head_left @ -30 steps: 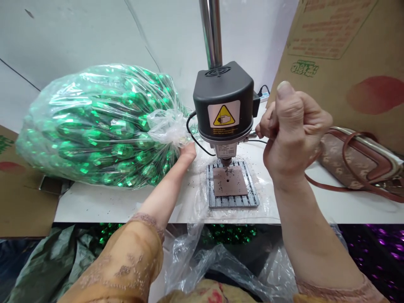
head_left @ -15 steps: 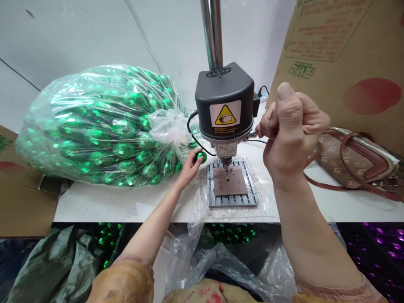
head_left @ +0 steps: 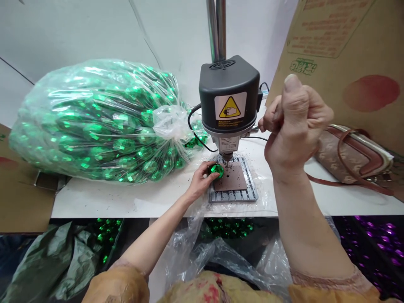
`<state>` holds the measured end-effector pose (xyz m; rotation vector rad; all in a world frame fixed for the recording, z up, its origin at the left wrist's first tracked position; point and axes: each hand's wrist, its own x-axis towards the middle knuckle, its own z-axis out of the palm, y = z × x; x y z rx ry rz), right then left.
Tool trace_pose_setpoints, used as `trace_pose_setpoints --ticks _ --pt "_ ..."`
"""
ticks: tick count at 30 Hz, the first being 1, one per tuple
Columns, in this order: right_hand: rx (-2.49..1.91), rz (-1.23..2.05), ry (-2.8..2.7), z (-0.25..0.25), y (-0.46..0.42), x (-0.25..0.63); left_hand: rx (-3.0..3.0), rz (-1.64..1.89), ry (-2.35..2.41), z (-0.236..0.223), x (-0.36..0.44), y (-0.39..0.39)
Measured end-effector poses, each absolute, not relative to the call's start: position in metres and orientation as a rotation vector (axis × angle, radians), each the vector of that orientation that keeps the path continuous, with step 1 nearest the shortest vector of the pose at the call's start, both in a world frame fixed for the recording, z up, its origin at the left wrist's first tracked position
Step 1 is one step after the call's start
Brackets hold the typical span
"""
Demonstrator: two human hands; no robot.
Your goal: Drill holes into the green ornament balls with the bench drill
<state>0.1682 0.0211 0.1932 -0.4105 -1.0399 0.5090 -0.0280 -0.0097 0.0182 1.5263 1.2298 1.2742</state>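
One green ball (head_left: 216,170), pinched in the left hand (head_left: 198,182), thumb on the near side, right at the brown pad's (head_left: 236,181) left edge. Can't tell if it's touching the pad. It's left of the pad's hole (head_left: 227,176) and just beside the chuck (head_left: 227,157), not under it. Looks round, so no obvious long axis. Left hand's way nearer; right hand (head_left: 292,126) is a closed fist by the drill's lever (head_left: 254,129), grip partly hidden. Big bag (head_left: 94,122) farther left.
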Motion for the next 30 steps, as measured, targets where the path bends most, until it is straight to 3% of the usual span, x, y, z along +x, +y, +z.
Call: trace_pose_setpoints --ticks 30 --pt "-0.356 0.504 -1.034 0.186 0.022 0.169 1.49 1.266 1.192 -0.005 0.011 -0.012"
